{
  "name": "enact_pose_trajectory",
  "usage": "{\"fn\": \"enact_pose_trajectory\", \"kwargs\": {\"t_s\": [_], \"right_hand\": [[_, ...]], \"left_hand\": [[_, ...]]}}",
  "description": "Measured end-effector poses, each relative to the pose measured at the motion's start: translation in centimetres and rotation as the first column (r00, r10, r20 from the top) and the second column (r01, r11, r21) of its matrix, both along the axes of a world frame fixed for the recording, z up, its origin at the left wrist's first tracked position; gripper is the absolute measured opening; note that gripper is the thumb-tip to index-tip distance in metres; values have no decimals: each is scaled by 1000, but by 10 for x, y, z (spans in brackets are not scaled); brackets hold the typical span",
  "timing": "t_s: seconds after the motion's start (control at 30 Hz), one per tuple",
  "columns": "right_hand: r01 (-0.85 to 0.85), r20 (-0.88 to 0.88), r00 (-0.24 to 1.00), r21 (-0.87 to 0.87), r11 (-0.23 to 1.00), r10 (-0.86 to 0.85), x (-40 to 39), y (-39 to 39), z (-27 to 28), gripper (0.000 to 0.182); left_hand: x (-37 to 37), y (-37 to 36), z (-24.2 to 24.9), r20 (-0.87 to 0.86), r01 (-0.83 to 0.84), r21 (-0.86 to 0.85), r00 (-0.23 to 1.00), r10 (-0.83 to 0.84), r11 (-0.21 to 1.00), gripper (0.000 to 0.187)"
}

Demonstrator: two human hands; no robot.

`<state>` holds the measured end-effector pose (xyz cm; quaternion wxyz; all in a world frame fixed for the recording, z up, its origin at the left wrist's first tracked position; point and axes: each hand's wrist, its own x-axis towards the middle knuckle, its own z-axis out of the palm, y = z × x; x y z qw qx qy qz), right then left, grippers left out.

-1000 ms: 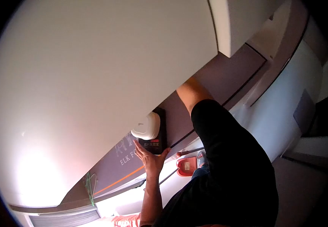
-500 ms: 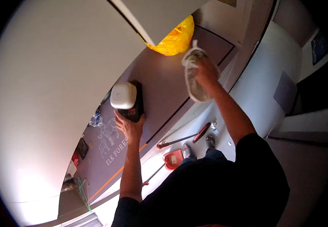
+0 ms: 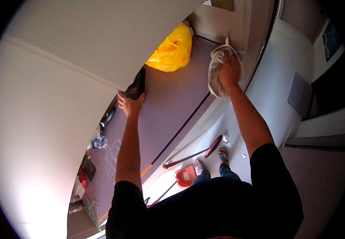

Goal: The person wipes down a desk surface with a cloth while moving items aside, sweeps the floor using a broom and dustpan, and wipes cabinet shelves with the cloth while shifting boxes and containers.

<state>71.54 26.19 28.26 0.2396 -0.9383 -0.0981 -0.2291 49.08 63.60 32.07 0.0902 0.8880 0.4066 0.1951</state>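
Note:
My left hand (image 3: 130, 105) grips the near end of a black box (image 3: 136, 87), which is partly hidden by the pale panel at the left. The white object on it earlier is out of sight. My right hand (image 3: 230, 71) presses a greyish-white cloth (image 3: 217, 81) against the far right edge of the purple-grey mat (image 3: 168, 107). A yellow plastic bag (image 3: 175, 49) stands on the mat between and beyond my hands.
The large pale panel (image 3: 49, 103) covers the left side of the view. Small items and a dark box (image 3: 88, 168) lie at the mat's left. On the floor are a red dustpan (image 3: 185, 176) and a broom (image 3: 213, 146).
My left hand has pushed the black box away from me, towards the yellow bag and partly behind the panel. My right hand has moved slightly right with the cloth.

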Motion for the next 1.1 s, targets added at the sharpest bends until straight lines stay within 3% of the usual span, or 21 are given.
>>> {"fn": "enact_pose_trajectory", "kwargs": {"t_s": [0.07,0.17,0.2,0.23,0.3,0.33,0.43,0.47,0.5,0.57,0.63,0.7,0.77,0.83,0.87,0.97,1.0,1.07,1.1], "right_hand": [[7,126,992,20,1000,-9,3,1,-9,58],[19,98,995,62,998,-25,2,4,-9,62],[27,73,997,65,998,-32,0,5,-9,61],[28,52,998,65,997,-32,-1,5,-7,61],[16,29,999,66,998,-18,-1,5,-3,60],[9,23,1000,71,997,-10,-1,4,-2,60],[-1,35,999,111,994,-3,-2,2,-3,59],[-8,42,999,126,992,2,-1,2,-5,59],[-14,44,999,132,991,9,0,1,-6,59],[-32,47,999,145,989,25,3,0,-9,59],[-17,44,999,100,995,12,3,0,-8,59],[-31,10,999,68,997,30,7,1,-3,59],[-80,-62,995,51,996,83,14,2,5,59],[-124,-99,983,257,958,154,40,20,22,60],[-141,-111,975,357,923,192,53,35,31,60],[-36,-72,996,281,959,59,77,119,38,60],[-63,-102,991,194,979,84,73,137,26,60],[-108,-146,983,22,994,110,78,160,10,59],[-145,-161,976,42,989,150,88,161,6,58]], "left_hand": [[-5,-12,6,17,-5,89,1000,3,996,145],[-5,-60,24,129,-60,274,991,25,960,146],[0,-75,20,239,75,352,957,-167,933,144],[15,-105,38,293,241,308,897,-332,920,143],[52,-152,61,300,418,269,820,-487,868,135],[73,-174,67,235,390,240,865,-443,889,131],[136,-162,42,-105,433,535,886,-451,725,128],[150,-144,30,-187,471,517,877,-442,715,117],[157,-122,23,-208,524,508,845,-493,683,93],[156,-70,1,-221,504,455,863,-455,734,69],[126,-35,-7,-188,448,513,891,-414,732,45],[76,-38,8,-219,375,445,926,-306,813,35],[37,-23,-6,-241,406,506,914,-328,761,12],[23,-33,-3,-173,362,497,932,-318,789,10],[18,-35,-3,-248,347,466,934,-256,814,12],[30,-38,-11,-297,295,375,936,-187,879,14],[39,-37,-12,-500,262,313,862,-76,913,22],[47,-40,-16,-270,347,467,932,-243,813,26],[49,-40,-17,-158,366,546,928,-337,754,28]]}}
